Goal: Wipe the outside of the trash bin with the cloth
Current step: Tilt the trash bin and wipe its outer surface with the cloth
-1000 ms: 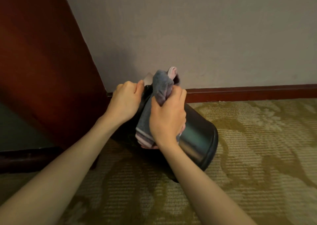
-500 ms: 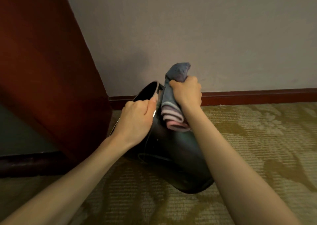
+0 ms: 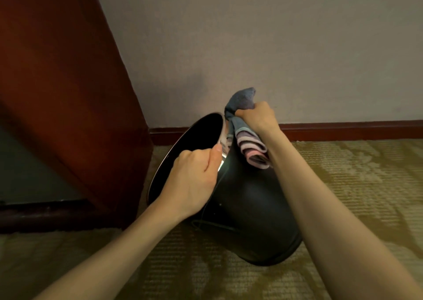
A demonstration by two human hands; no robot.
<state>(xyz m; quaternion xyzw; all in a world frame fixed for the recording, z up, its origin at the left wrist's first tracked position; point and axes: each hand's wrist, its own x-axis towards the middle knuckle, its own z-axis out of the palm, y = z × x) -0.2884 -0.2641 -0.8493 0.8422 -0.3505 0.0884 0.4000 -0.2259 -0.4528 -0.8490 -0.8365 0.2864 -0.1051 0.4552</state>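
A black round trash bin (image 3: 251, 210) stands tilted on the carpet, its mouth turned up and to the left. My left hand (image 3: 194, 178) grips the bin's shiny rim, thumb outside, fingers inside. My right hand (image 3: 257, 116) is closed on a grey-blue cloth (image 3: 245, 126) with pink and lilac stripes. It presses the cloth against the bin's upper outer wall just under the rim on the far side. One end of the cloth sticks up above my fist; the striped end hangs below it.
A dark red wooden cabinet side (image 3: 64, 94) stands close on the left of the bin. A grey wall (image 3: 274, 48) with a red-brown skirting board (image 3: 343, 130) runs behind. Patterned beige-green carpet (image 3: 354, 185) covers the floor to the right and in front.
The bin has tipped up from lying nearly on its side, its mouth now showing. My right hand has slid the cloth from the bin's middle up to the rim's far side.
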